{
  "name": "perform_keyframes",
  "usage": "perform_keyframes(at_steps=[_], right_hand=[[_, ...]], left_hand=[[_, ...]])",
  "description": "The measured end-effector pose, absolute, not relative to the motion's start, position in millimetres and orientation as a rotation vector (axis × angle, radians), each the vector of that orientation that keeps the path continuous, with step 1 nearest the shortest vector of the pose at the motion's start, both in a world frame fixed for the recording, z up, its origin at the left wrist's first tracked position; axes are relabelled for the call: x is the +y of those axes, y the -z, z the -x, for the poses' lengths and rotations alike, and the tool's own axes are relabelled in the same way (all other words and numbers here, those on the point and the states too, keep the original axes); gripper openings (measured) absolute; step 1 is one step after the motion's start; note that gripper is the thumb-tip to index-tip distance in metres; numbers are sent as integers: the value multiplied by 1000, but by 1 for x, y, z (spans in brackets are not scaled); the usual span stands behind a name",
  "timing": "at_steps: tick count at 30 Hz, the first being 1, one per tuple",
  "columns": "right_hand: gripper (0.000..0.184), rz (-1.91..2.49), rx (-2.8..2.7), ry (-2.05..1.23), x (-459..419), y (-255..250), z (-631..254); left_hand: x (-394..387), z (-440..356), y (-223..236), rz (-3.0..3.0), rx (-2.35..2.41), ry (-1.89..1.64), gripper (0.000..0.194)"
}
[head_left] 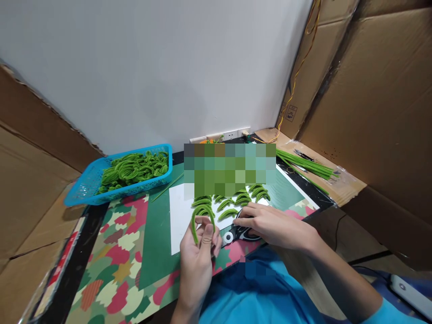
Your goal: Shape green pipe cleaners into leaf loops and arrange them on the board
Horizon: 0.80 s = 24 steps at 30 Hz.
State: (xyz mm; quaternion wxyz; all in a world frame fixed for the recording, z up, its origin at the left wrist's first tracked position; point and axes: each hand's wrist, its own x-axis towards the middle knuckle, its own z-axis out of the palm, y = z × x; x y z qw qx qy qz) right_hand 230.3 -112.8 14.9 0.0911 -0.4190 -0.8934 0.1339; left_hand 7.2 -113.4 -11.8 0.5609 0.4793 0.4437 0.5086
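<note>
My left hand [200,252] pinches a green pipe cleaner [203,215] bent into an arch, holding it up over the white sheet [178,220]. Beside it, my right hand [274,226] rests palm down on black-handled scissors [236,233], fingers curled over the handles. Several bent green pipe-cleaner pieces [241,199] lie in rows on the white sheet just beyond both hands.
A blue basket [83,189] of curled green pipe cleaners sits at the left. Straight green pipe cleaners [303,165] lie at the right on cardboard. A camouflage-patterned mat [118,265] covers the table. Cardboard walls stand left and right; a white wall is behind.
</note>
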Motion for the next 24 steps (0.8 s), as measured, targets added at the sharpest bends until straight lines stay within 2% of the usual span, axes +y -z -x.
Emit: perform_keyframes(at_steps=[5,10,16,19,24], right_hand=[[34,1265,-2513,-500,-117,-20,-232],[53,941,-1928,-894,-116,-20,-234],[23,598,-1465,-1173,-111,-2,-211],[26,573,-1299,-1248,-109,8,-200],[28,582,-1175,-1162,-106,17,-190]], left_hand=[[-121,-17,8,-1080,992,-1143,36],[-131,-21,5,-815,715,-812,38],[-131,-26,12,-686,555,-643,43],[-131,-26,13,-674,576,-668,41],[-132,-27,9,-706,589,-748,39]])
